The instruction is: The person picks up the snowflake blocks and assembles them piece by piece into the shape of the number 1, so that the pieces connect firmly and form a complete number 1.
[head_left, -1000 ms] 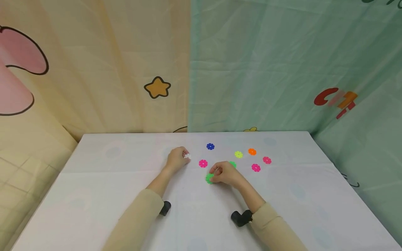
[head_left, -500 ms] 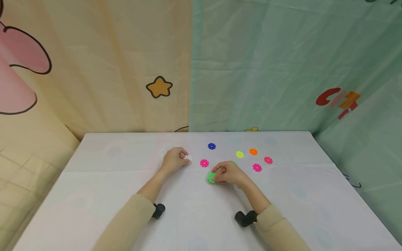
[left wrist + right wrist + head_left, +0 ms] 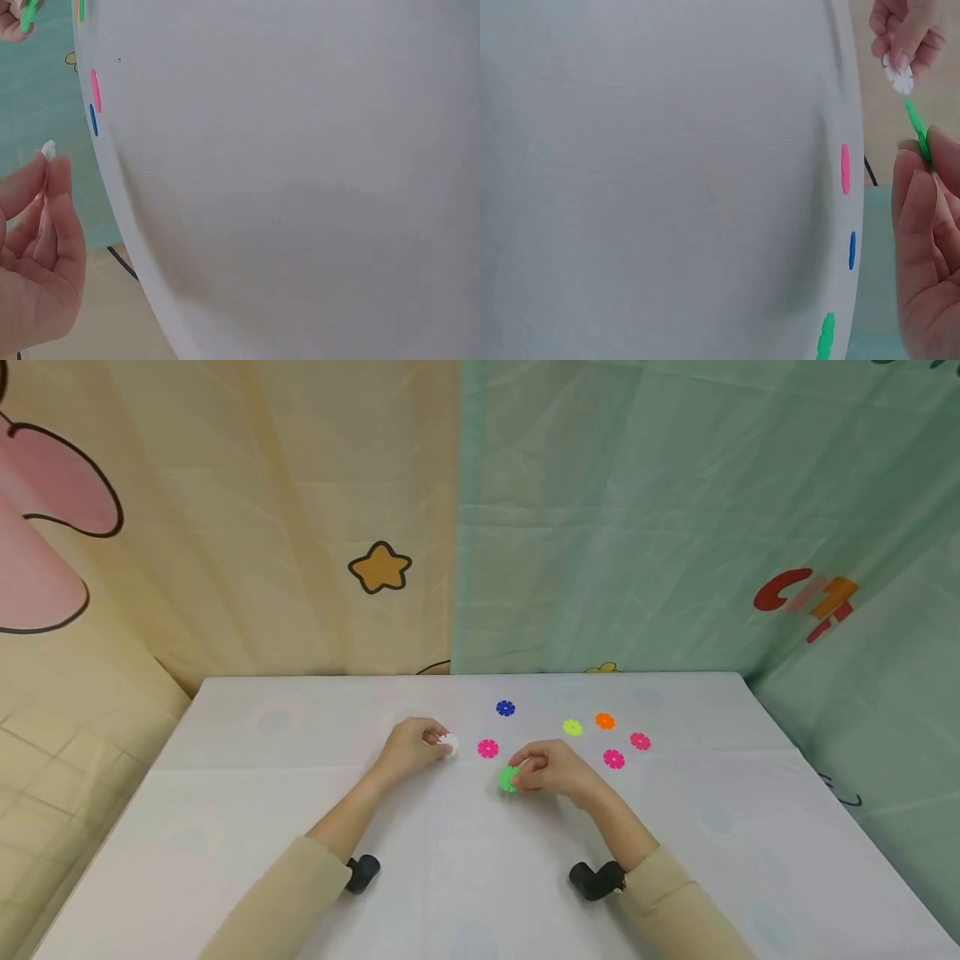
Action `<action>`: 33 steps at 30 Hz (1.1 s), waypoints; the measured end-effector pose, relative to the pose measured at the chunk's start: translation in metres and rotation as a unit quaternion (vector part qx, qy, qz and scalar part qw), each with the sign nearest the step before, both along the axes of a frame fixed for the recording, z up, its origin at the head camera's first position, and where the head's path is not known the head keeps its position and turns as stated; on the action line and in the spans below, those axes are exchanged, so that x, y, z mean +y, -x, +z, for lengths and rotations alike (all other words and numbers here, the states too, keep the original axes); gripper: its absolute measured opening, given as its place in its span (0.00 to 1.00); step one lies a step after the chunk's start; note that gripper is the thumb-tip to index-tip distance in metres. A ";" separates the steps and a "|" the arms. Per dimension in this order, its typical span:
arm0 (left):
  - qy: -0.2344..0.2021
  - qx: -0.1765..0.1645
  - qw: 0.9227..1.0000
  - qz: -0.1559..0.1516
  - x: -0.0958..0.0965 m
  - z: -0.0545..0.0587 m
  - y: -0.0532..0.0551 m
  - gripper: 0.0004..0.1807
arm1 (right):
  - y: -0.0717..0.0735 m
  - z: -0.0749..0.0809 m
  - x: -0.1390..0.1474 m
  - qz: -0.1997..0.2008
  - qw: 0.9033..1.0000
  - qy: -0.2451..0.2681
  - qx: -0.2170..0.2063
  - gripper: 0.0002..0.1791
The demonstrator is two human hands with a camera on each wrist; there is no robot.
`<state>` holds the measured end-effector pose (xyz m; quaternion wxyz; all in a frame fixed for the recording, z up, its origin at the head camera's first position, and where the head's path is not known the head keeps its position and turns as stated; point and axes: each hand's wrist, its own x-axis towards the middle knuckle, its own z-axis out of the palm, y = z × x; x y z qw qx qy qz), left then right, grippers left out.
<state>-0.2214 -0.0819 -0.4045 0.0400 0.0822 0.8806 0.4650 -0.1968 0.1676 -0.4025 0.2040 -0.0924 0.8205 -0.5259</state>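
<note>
Pinching a white disc (image 3: 450,744) by its edge, the left hand (image 3: 408,750) in the head view appears lifted over the table (image 3: 450,877), thumb and fingertips clamped on the piece. The right hand (image 3: 558,770) grips a green disc (image 3: 508,779) likewise. The two held pieces are apart, and a pink disc (image 3: 488,748) lies between them; a low sweep by either hand could knock it. Farther off lie a blue disc (image 3: 506,708), a yellow disc (image 3: 572,727), an orange disc (image 3: 604,721) and two more pink discs (image 3: 613,759).

From the left wrist, the white disc shows nearly edge-on, with only a little of it sticking out past the fingertips. Something this thin would probably twist or pop loose if pushed from the side.

From the right wrist, the green disc is also seen almost edge-on, tilted, and firmly pinched. It looks doubled; whether it is one piece or two I cannot tell. If two, easing the fingers might drop one. The held discs face differently, so pressing them together at these angles might make their notches miss. A loose green disc (image 3: 826,337) rests on the table.
</note>
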 end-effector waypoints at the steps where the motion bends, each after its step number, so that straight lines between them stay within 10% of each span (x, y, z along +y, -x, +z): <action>1: -0.003 -0.006 1.000 -0.004 0.000 0.000 -0.001 0.11 | 0.000 0.001 0.001 0.001 1.000 0.005 0.000 0.13; 16: -0.101 -0.119 0.985 -0.071 0.005 0.012 -0.045 0.13 | -0.010 0.024 -0.002 -0.008 0.999 0.052 -0.002 0.14; 33: -0.192 -0.162 0.959 -0.134 0.011 0.026 -0.074 0.16 | -0.027 0.040 -0.015 0.044 0.995 0.083 0.039 0.11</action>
